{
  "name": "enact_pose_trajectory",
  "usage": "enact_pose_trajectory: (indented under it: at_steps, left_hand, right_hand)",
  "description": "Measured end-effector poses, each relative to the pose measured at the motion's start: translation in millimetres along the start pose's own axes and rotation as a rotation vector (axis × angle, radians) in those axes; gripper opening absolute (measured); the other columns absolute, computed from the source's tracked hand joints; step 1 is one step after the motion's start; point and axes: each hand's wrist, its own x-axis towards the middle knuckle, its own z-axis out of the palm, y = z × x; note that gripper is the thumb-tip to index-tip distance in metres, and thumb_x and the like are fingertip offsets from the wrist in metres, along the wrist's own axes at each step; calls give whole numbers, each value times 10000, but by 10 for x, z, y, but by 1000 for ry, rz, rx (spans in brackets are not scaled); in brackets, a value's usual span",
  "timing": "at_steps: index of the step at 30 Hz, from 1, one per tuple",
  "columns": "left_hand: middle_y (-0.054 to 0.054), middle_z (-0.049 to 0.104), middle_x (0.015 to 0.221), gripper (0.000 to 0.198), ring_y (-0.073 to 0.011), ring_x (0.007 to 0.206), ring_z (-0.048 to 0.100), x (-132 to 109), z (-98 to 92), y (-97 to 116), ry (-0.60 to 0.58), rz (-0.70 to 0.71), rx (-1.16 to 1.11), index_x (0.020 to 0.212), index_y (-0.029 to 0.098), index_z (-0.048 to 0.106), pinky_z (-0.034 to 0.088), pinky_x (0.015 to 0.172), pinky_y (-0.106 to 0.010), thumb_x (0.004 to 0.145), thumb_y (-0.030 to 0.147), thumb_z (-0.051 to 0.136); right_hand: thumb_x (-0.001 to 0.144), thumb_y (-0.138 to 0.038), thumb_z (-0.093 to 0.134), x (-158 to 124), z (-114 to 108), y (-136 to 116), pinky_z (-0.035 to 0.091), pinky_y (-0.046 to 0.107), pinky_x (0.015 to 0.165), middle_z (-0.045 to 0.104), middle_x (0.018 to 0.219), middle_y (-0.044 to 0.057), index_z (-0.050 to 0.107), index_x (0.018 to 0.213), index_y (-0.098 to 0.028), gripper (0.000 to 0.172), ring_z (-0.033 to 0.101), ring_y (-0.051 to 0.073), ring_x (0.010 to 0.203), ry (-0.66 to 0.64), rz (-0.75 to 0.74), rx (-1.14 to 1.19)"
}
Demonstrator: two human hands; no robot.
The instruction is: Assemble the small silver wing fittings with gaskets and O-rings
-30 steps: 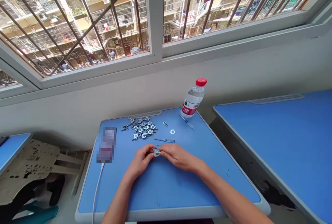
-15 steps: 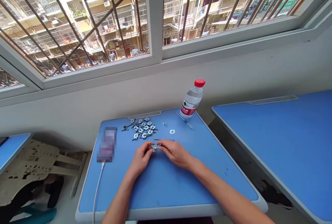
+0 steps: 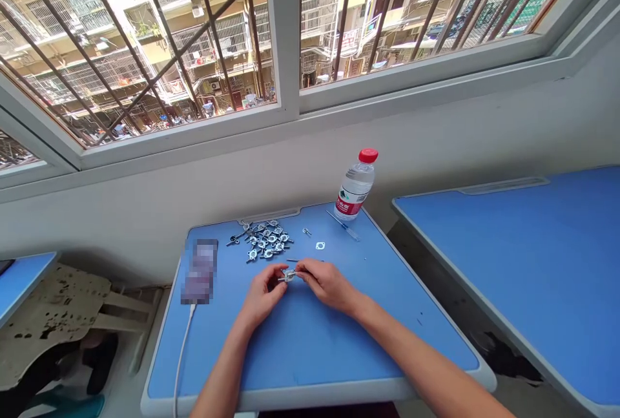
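Near the middle of the blue desk, a small metal part is held between both hands. My left hand grips its left side between thumb and fingers. My right hand pinches it from the right with fingertips pressed together. Beyond the hands lies a pile of similar metal parts. A thin rod lies just past my right fingers, partly hidden. Behind it are a flat metal plate and a small loose metal piece.
A bottle with a red cap stands at the back right, beside a thin pen-like tool. A blurred phone with a white cable lies at the left. Another blue desk stands to the right, and a worn chair to the left.
The metal part has turned slightly between my fingers, and a thin end now shows at its left. The whole view has shifted a little.
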Motion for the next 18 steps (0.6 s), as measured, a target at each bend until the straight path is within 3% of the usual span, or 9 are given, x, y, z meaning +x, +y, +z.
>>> enact_pose_trajectory:
  at_steps: [6,9,13,18]
  left_hand:
    - [-66,660,1006,346,-190,823,579,-31,-3,86,-36,75,136,1149,198,661,478,747,-290,868,387,591]
    - [-67,672,991,326,-207,865,597,-45,-30,139,-85,117,230,1182,208,658,482,795,-314,906,345,551]
    - [-62,681,1117,330,-219,990,609,-58,-51,153,-155,131,279,1246,239,612,471,893,-335,934,273,512]
    - [-65,673,1080,270,-211,962,607,-67,-27,100,-128,168,326,1184,219,616,470,866,-312,954,223,475]
  right_hand:
    - [1006,-219,391,-14,30,-46,453,254,600,653,744,33,548,848,-202,223,597,154,637,22,-54,-8]
    - [1007,-217,396,-26,35,-50,455,263,601,661,757,39,565,871,-202,217,608,163,644,28,-80,-27]
    - [1014,-224,387,-36,30,-39,452,265,590,662,755,40,577,896,-201,225,610,165,635,38,-106,-60]
    - [1015,-214,393,-32,14,-51,421,256,562,653,734,37,563,883,-195,215,594,155,600,70,-163,-104]
